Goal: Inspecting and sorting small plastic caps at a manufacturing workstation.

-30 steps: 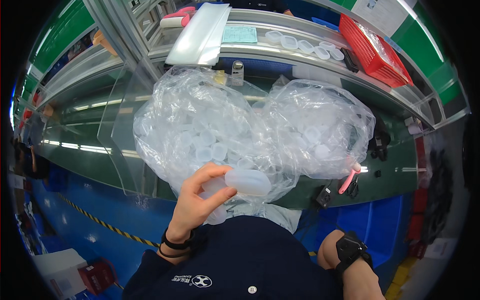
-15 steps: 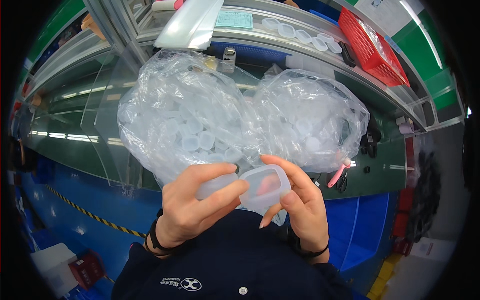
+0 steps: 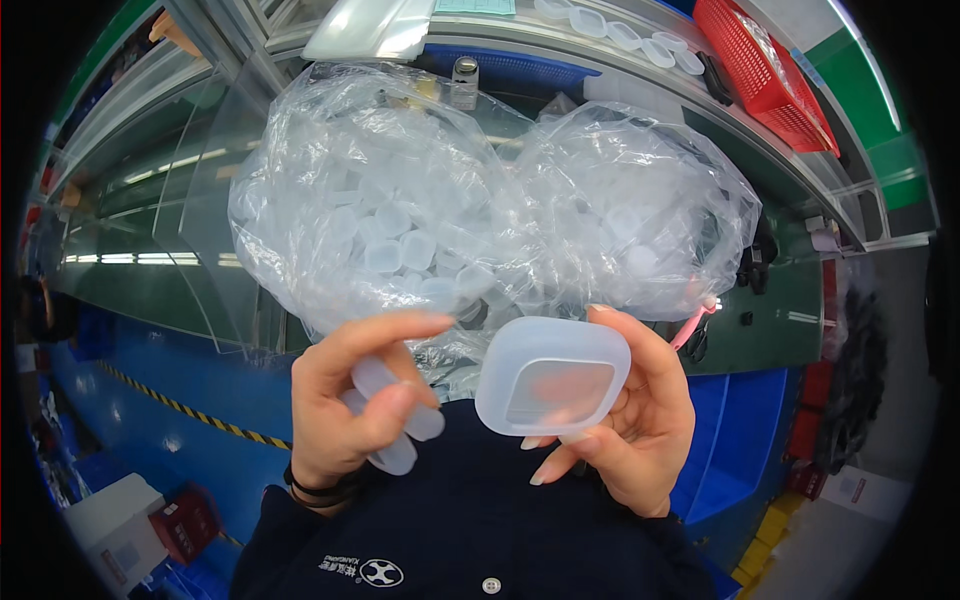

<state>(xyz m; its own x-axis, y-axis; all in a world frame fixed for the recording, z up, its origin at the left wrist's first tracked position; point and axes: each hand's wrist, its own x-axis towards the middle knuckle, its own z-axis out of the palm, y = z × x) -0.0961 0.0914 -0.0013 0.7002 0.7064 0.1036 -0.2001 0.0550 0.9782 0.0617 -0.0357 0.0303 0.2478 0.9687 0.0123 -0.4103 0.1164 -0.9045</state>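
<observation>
My right hand (image 3: 645,410) is closed on the edges of a frosted, rounded-square plastic container (image 3: 552,377). A flat square panel of it faces up, and the fingers show faintly through. To its left, my left hand (image 3: 345,395) curls round frosted plastic pieces (image 3: 397,456); rounded edges stick out between thumb and fingers, and I cannot tell how many there are. The two hands are apart. Just beyond them, a large clear plastic bag (image 3: 310,180) lies on the bench with many similar pieces (image 3: 417,250) in it.
A second clear bag (image 3: 640,180) of pieces lies to the right. Near it are a pink-handled tool (image 3: 694,325) and black scissors (image 3: 699,346). On the far shelf sit several frosted containers (image 3: 623,36) and a red basket (image 3: 765,80). Blue bins (image 3: 735,430) stand below the bench's right edge.
My hands have drawn apart, the left one moving left with its pieces. The container in my right hand has turned so its flat panel faces up. The whole view has shifted slightly.
</observation>
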